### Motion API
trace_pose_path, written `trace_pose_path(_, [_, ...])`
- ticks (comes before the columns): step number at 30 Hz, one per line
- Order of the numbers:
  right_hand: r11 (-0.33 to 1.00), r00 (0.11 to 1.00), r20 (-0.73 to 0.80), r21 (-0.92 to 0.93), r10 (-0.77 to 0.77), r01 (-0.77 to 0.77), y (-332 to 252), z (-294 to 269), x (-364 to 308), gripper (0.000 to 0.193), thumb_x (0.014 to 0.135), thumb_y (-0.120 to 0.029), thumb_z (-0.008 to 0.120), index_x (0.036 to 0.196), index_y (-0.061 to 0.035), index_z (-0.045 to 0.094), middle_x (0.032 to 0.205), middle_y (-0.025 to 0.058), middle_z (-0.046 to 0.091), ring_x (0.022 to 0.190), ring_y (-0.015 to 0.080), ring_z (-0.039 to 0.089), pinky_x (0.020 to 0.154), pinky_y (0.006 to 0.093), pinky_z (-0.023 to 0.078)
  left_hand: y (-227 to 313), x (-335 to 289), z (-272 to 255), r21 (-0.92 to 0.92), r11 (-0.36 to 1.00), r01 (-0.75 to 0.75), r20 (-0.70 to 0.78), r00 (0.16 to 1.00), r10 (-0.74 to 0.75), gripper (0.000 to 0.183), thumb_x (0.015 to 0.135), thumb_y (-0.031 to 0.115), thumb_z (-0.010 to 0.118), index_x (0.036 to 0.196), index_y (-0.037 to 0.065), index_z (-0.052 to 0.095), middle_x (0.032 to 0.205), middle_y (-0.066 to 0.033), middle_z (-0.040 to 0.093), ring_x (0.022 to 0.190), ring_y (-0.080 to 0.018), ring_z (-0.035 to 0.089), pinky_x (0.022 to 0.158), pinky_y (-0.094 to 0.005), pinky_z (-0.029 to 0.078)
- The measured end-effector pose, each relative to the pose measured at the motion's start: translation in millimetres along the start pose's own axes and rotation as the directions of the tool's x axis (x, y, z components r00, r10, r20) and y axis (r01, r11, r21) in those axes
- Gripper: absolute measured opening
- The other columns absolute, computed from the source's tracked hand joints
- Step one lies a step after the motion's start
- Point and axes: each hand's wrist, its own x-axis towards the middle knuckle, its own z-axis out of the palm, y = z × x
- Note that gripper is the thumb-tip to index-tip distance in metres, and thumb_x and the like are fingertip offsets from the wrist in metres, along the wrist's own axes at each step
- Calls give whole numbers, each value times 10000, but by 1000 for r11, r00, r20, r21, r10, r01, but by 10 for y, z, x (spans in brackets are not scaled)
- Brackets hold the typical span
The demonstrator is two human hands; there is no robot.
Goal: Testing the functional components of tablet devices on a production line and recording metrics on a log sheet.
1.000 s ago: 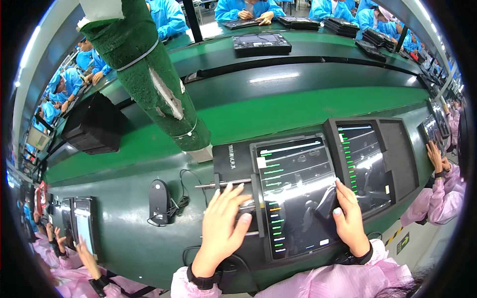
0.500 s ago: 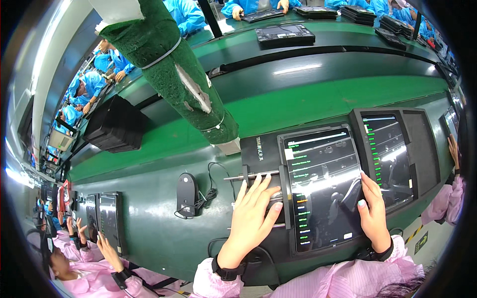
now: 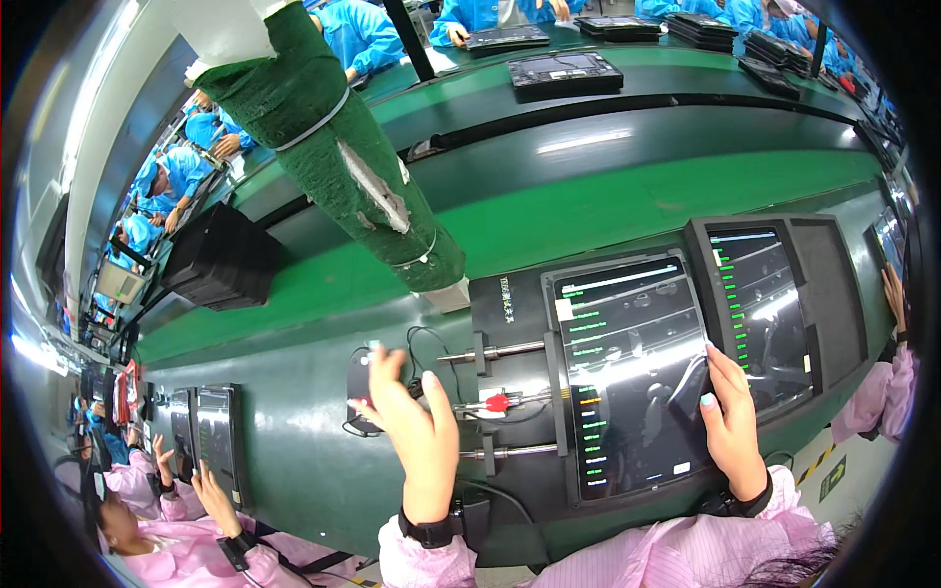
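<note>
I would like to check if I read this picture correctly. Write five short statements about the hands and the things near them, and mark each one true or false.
1. The right hand is at the right edge of the nearer tablet. True.
2. The left hand is closed around the red knob. False: it is open, to the left of the knob and apart from it.
3. The second tablet has a fully dark screen. False: it shows green lines.
4. The column has a green covering. True.
5. The black mouse-shaped device lies to the right of both tablets. False: it lies to their left, partly hidden by the left hand.
</note>
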Motion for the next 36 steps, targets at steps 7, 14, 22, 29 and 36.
trace_pose_path(7, [999,1000,8,36,12,-13,-20,-35,13,450,821,-174,538,1183,88,495,1284,214,458,1188,347,423,1016,392,299,-174,52,184,102,975,197,-102,977,-187,490,898,183,488,1322,24,299,1463,-205,168,1345,-354,202,1029,-624,67])
trace_pose_path(14, [999,1000,9,49,14,-15,-2,-40,8,455,829,-178,516,1185,102,486,1288,217,453,1197,352,412,1021,392,293,-148,43,146,96,976,195,-45,981,-191,423,905,172,475,1287,29,363,1463,-194,187,1326,-342,241,1037,-602,78])
trace_pose_path(22, [999,1000,16,40,21,-22,-18,-46,18,465,826,-187,533,1183,107,485,1291,216,451,1200,353,408,1022,396,291,-94,55,102,22,999,44,-27,999,-43,417,874,171,514,1233,-6,399,1423,-218,236,1322,-352,238,1037,-612,89])
trace_pose_path(29, [1000,998,56,30,3,-5,3,-71,5,494,847,-242,528,1199,99,477,1306,221,433,1210,349,397,1023,393,288,179,-38,1,-71,958,-276,294,912,285,410,680,220,696,1057,118,573,1255,-50,512,1250,-278,378,1069,-546,-35])
trace_pose_path(36, [908,994,1,408,109,-100,8,-124,-8,505,893,-289,459,1231,86,470,1393,188,357,1242,298,403,1043,363,263,70,43,-142,302,881,-363,53,930,365,327,687,111,600,1011,157,595,1279,-29,490,1277,-297,324,1061,-570,-48])
